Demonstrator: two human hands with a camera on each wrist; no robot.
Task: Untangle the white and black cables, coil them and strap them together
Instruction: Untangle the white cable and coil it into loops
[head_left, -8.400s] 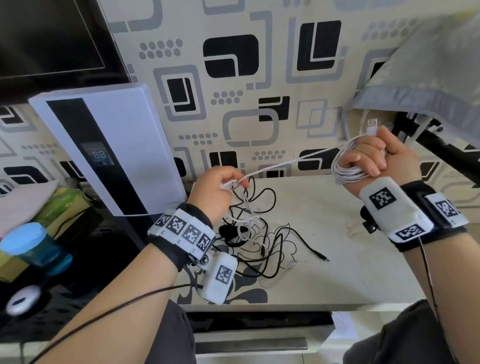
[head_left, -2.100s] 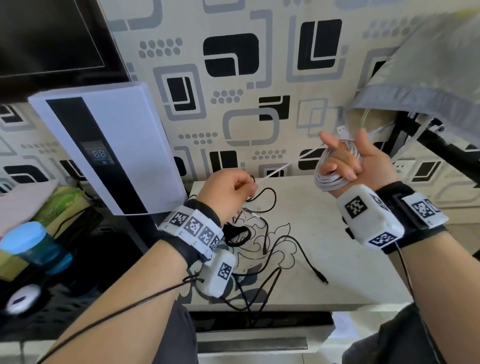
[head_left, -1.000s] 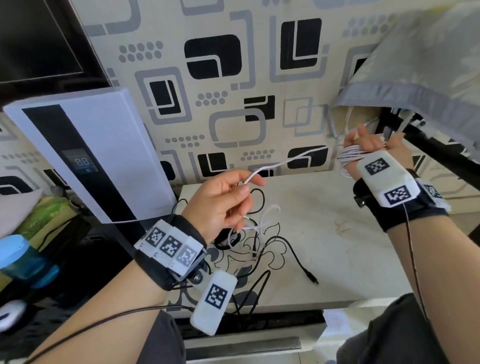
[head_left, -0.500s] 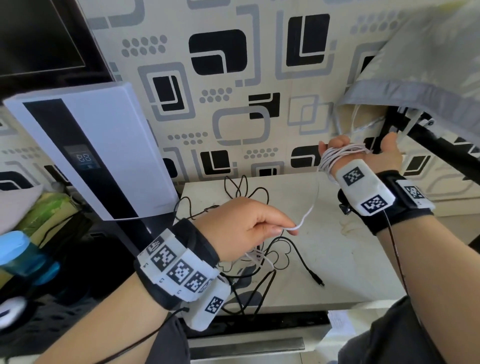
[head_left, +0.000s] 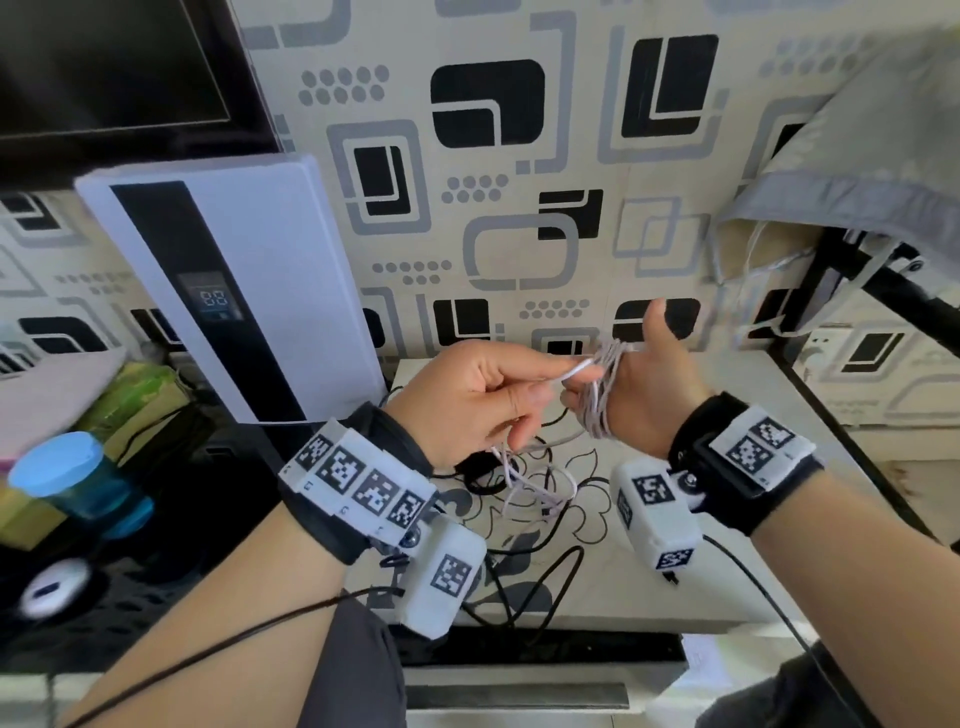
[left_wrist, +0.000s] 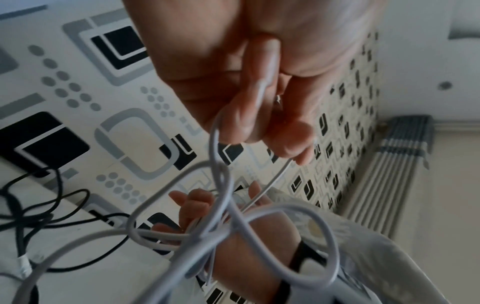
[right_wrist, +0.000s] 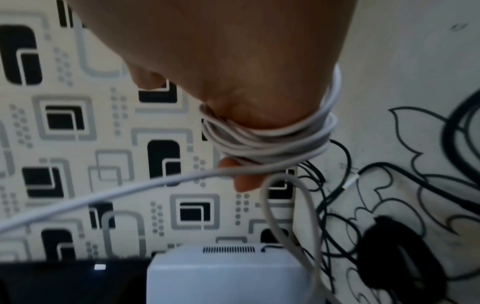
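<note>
The left hand (head_left: 467, 400) pinches a strand of the white cable (head_left: 602, 395) between thumb and fingertips, with loose loops hanging below it toward the table (head_left: 737, 587). Just to its right, nearly touching, the right hand (head_left: 649, 395) is wound round with the cable's coil, thumb raised; its fingers look fairly straight, though the coil hides most of them. The black cable (head_left: 545, 582) lies tangled on the table beneath both hands.

Only readable thing was the little digital display (head_left: 214, 300) on the white appliance (head_left: 249, 291), which showed "88". The wrist bands just had square code markers, no actual text.
</note>
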